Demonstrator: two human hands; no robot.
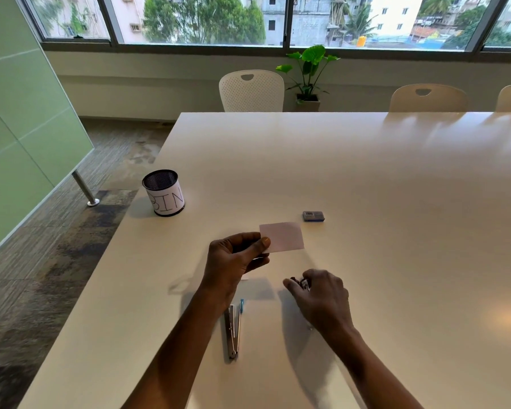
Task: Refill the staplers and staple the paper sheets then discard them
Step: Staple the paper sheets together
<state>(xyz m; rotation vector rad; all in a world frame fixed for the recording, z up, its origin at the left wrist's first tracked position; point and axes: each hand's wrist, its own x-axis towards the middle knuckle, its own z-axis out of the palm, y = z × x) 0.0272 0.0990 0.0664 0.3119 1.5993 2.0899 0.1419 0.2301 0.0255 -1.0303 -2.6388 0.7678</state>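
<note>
My left hand (236, 261) pinches a small pale paper sheet (283, 236) by its left edge and holds it just above the white table (366, 178). My right hand (322, 296) is closed around a small dark stapler (301, 283), of which only the tip shows, low over the table. A second stapler (233, 332), silver with a blue tip, lies opened out flat near the table's front, between my forearms. A small blue box of staples (313, 216) rests just beyond the paper.
A black mesh cup labelled BIN (164, 192) stands near the table's left edge. White chairs (251, 91) line the far side, with a potted plant (309, 75) under the window. The floor drops off to the left.
</note>
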